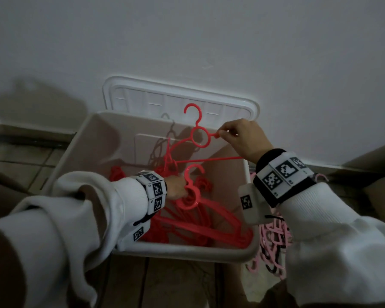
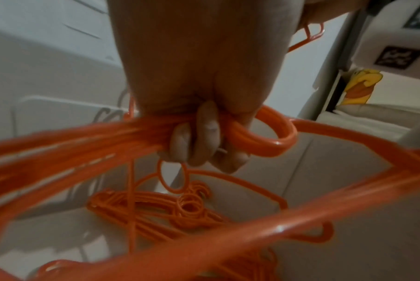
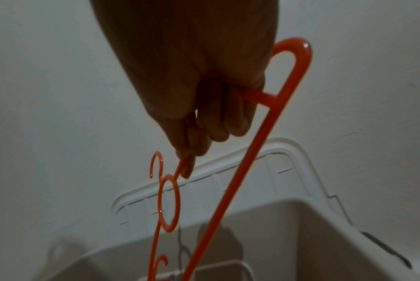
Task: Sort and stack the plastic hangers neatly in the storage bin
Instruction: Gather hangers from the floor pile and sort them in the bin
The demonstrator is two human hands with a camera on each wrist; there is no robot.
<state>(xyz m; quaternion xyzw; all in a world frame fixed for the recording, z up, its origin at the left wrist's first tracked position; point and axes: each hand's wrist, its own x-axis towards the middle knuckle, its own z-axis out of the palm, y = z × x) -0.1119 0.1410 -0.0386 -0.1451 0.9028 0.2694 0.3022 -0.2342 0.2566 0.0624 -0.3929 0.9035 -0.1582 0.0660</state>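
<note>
1. Storage bin (image 1: 249,255) = landmark; white lid (image 1: 252,107) stands behind it, against the wall.
2. R hand (image 1: 242,138) above bin's far-right corner, fingers pinching the shoulder of one red hanger (image 1: 199,137), held up over the bin.
3. L hand (image 1: 176,190) inside bin, fingers curled round a red hanger bunch (image 1: 209,227).
4. Loose red hangers (image 2: 156,205) on bin floor.
5. Pink hangers (image 1: 273,238) on floor, just right of bin.

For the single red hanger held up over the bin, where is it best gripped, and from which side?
On the single red hanger, probably the shoulder bar just right of its ring, approached from the right, as the right hand pinches it now. The bar is thin and stands clear above the bin, while the left hand's bundle crowds the lower end.
</note>
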